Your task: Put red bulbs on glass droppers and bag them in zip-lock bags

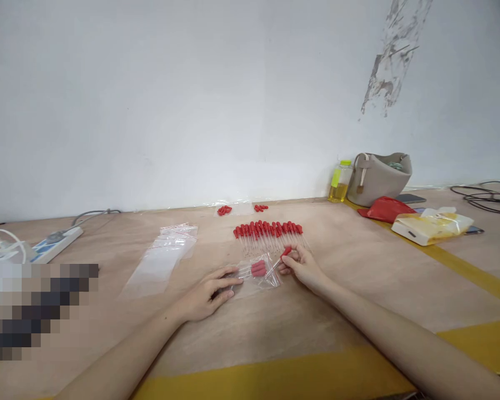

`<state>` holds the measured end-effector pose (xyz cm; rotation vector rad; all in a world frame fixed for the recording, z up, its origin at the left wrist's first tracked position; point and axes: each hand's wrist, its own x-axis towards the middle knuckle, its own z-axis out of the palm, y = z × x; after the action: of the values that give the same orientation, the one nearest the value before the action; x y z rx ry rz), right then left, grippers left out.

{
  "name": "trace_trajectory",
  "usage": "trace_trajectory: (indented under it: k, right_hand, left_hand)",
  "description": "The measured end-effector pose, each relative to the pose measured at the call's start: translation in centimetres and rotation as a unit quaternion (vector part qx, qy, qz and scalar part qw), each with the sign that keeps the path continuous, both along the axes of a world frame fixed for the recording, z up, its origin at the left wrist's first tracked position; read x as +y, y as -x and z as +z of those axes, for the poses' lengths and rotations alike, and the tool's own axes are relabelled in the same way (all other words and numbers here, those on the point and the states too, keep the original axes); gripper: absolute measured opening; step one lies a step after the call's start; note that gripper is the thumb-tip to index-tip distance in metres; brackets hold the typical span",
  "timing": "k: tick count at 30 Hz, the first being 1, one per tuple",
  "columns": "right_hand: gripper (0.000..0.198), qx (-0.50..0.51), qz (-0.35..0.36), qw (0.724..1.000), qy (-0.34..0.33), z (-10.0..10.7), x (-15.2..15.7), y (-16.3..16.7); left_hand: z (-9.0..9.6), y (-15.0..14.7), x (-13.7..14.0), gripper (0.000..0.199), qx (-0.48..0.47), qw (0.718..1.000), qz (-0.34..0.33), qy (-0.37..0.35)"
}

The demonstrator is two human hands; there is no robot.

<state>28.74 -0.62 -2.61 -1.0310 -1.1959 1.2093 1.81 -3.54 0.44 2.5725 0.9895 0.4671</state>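
Note:
Pinched in my right hand (pixel 296 265) is a glass dropper (pixel 285 252) by its red rubber bulb. Its thin tube slants down left to the mouth of a clear zip bag (pixel 270 281); whether the tip is inside or above the bag I cannot tell. Several red-bulbed droppers lie side by side in that bag. My left hand (pixel 210 294) lies on the bag's other end with fingers spread and thumb apart. Just behind the bag, a row of droppers (pixel 269 229) lies with bulbs toward the wall.
Flat empty zip bags (pixel 158 261) overlap at left. Loose red bulbs (pixel 224 210) sit on clear plastic by the wall. A power strip (pixel 58 244) is far left. At right are a bottle (pixel 339 182), a grey bag (pixel 379 180), a red pouch (pixel 385 210) and a tissue pack (pixel 429 226).

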Motion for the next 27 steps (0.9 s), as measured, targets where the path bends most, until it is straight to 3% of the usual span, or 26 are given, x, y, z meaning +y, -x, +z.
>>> trace_trajectory:
  k: [3, 9, 16, 22, 27]
  right_hand:
    - [0.027, -0.072, 0.062, 0.995, 0.019, 0.3, -0.6, -0.9]
    - [0.019, -0.247, 0.124, 0.96, -0.055, 0.9, -1.0, -2.0]
    - [0.027, -0.171, 0.115, 0.977, -0.054, 0.6, -1.2, -0.3]
    - [0.025, -0.16, 0.205, 0.965, -0.04, 1.1, -1.7, -0.5]
    - [0.024, -0.2, 0.098, 0.972, -0.075, 0.4, -0.8, -1.1]
  left_hand:
    - [0.0, 0.0, 0.0, 0.032, 0.001, 1.0, -0.001, -0.002]
    - [0.1, -0.1, 0.1, 0.038, 0.0, 1.0, -0.001, -0.011]
    - [0.1, -0.1, 0.0, 0.04, 0.003, 1.0, 0.006, -0.017]
    - [0.1, -0.2, 0.1, 0.039, -0.01, 1.0, 0.0, -0.015]
    - [0.4, -0.2, 0.0, 0.033, -0.019, 1.0, -0.008, -0.003]
